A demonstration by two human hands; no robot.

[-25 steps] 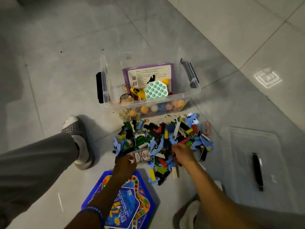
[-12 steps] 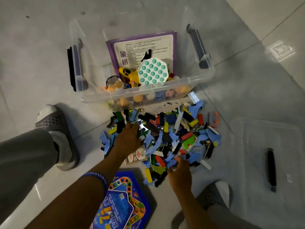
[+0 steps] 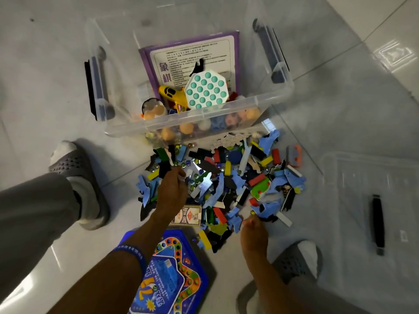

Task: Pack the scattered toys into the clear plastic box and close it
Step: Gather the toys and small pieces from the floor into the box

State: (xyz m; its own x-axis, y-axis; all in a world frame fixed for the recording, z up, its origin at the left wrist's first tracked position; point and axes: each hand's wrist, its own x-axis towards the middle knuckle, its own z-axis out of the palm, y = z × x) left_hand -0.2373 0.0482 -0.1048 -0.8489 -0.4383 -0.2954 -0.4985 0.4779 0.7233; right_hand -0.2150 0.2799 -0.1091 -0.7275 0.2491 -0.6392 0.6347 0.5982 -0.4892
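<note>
The clear plastic box (image 3: 267,99) stands open on the floor, holding a purple game box (image 3: 179,53), a green-dotted pop toy (image 3: 205,90), a yellow toy and several balls. A pile of small coloured toy pieces (image 3: 238,182) lies in front of it. My left hand (image 3: 172,190) is on the pile's left side, fingers curled down onto small pieces; what it holds is hidden. At the pile's near edge, my right hand (image 3: 252,230) pinches small pieces. A card pack (image 3: 187,215) lies between the hands. The clear lid (image 3: 362,200) lies flat to the right.
A blue hexagonal game board (image 3: 174,275) lies on the floor under my left forearm. My feet in grey slippers are at the left (image 3: 74,171) and lower right (image 3: 297,259). Grey tiled floor surrounds everything.
The view has dropped closer to the box and pile. My left hand moved from the card pack up into the pile's left side; my right hand drew back to the pile's near edge.
</note>
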